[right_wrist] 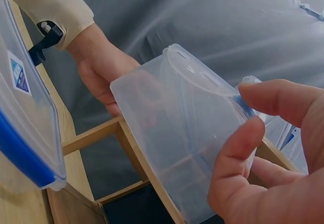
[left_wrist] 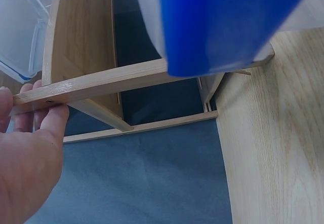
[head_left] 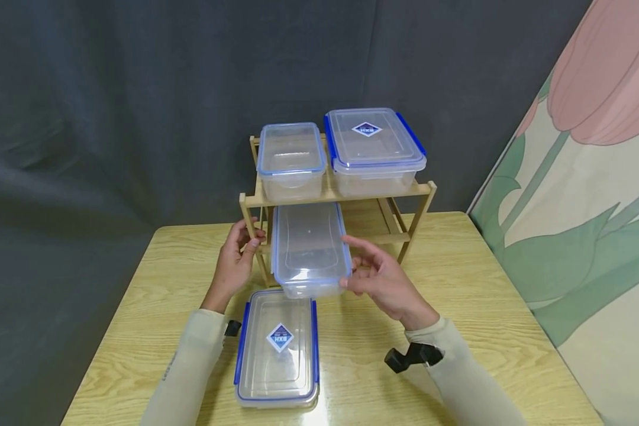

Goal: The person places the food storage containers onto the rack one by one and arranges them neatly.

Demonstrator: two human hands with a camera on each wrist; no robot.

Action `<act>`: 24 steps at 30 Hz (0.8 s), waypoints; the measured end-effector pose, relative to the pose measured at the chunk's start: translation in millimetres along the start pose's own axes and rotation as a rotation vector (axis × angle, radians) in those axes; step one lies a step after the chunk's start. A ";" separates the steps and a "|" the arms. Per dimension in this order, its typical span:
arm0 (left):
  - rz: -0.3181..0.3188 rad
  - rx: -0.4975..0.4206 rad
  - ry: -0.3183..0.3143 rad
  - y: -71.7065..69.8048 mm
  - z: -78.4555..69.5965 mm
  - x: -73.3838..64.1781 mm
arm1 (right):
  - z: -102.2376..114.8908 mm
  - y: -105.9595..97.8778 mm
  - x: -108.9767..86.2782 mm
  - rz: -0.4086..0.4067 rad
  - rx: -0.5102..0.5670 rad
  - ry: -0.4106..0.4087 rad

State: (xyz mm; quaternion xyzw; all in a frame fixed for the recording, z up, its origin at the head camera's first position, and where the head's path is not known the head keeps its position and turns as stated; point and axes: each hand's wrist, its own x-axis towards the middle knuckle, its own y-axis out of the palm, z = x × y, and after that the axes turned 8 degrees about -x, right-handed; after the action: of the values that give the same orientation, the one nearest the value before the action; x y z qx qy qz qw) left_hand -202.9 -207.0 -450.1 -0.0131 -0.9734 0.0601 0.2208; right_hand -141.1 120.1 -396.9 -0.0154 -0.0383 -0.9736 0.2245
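A wooden two-tier rack (head_left: pixel 346 194) stands on the table. My left hand (head_left: pixel 233 263) grips its front left leg, with fingers and thumb around the wood in the left wrist view. My right hand (head_left: pixel 386 290) holds a clear plastic food container (head_left: pixel 310 245) with a light blue rim by its right edge, thumb and fingers pinching near the lid. This container is tilted, its near end jutting out from the lower tier and its far end under the top shelf. In the right wrist view the container's clear underside (right_wrist: pixel 147 117) shows beside the rack's frame.
On the top shelf sit a smaller lidded container (head_left: pixel 290 151) and a larger one (head_left: pixel 375 148) with dark blue clips. Another lidded container (head_left: pixel 277 370) with blue clips lies on the table in front of the rack. A dark curtain (head_left: pixel 191 106) hangs behind.
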 end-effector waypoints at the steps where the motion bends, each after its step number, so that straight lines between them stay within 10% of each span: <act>1: 0.000 -0.002 -0.001 -0.2 0.4 0.2 | 0.3 0.0 1.2 -0.005 -0.008 0.002; 24: 0.004 -0.008 -0.021 -1.7 0.6 -0.1 | 1.9 1.8 27.0 -0.131 -0.103 0.044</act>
State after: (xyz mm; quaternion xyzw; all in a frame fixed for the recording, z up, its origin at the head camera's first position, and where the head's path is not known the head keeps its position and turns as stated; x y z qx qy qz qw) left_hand -203.1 -208.7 -450.4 -0.0150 -0.9758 0.0569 0.2105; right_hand -164.6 106.9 -393.5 -0.0028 0.0161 -0.9870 0.1600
